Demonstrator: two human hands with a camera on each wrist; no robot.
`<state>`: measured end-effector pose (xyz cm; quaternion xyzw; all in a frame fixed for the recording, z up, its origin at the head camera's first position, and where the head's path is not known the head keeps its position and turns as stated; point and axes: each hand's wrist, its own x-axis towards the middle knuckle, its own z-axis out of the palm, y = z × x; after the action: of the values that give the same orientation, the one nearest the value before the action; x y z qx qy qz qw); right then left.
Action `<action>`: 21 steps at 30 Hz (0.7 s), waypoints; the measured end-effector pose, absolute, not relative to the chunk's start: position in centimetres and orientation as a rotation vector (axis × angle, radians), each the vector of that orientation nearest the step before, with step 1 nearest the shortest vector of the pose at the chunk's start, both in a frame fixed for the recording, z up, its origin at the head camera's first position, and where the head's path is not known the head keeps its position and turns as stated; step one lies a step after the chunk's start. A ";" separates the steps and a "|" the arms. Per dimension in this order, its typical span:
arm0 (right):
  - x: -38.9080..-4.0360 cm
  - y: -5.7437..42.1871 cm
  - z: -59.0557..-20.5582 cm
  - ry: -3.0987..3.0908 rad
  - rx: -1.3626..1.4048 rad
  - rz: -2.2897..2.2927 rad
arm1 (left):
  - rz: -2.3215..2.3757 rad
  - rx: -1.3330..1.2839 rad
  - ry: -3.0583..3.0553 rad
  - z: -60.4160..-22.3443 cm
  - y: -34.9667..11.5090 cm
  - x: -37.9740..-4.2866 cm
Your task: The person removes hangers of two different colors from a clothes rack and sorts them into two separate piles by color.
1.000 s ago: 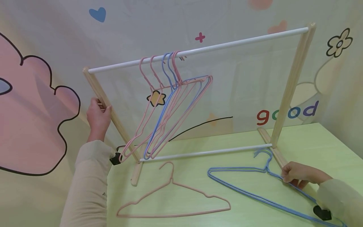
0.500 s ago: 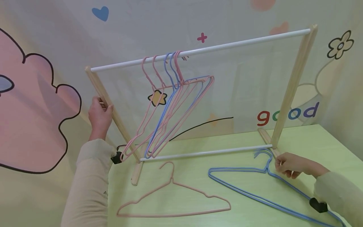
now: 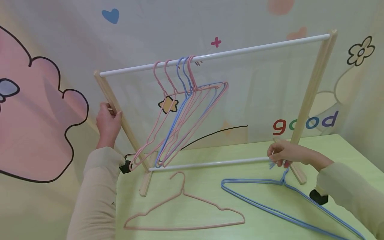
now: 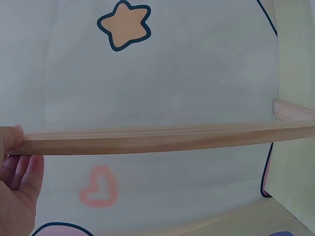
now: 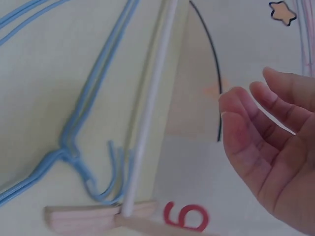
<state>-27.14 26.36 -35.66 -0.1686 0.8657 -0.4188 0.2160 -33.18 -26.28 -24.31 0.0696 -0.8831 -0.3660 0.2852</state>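
Observation:
My left hand (image 3: 108, 123) grips the left wooden post (image 4: 157, 140) of the hanger rack, the thumb on one side and the fingers on the other in the left wrist view. My right hand (image 3: 292, 153) hovers over the hooks of the blue hangers (image 3: 283, 181), which lie stacked on the tabletop at the right. Its fingers are loosely bent, and in the right wrist view nothing sits between them. One pink hanger (image 3: 182, 191) lies flat in front of the rack. Several pink and blue hangers (image 3: 192, 71) hang from the white top rod (image 3: 255, 50), left of its middle.
A white lower rod (image 3: 216, 163) joins the two wooden feet of the rack. The right wooden post (image 3: 314, 86) rises behind my right hand. A printed cloth (image 3: 261, 90) stands behind the rack, beyond the green tabletop (image 3: 207, 206).
My right hand has let go of the blue hangers' shoulder and moved left and up over their hooks. The left hand keeps its hold on the post; the head view has shifted slightly.

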 end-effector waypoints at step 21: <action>-28.7 16.7 -28.6 2.406 -0.641 -1.379 | -0.972 0.191 -2.357 -24.3 -26.2 -33.1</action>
<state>-28.70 16.72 -28.56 -0.2227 0.8362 -0.4791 0.1470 -33.13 -26.24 -24.34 0.0714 -0.8829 -0.3639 0.2882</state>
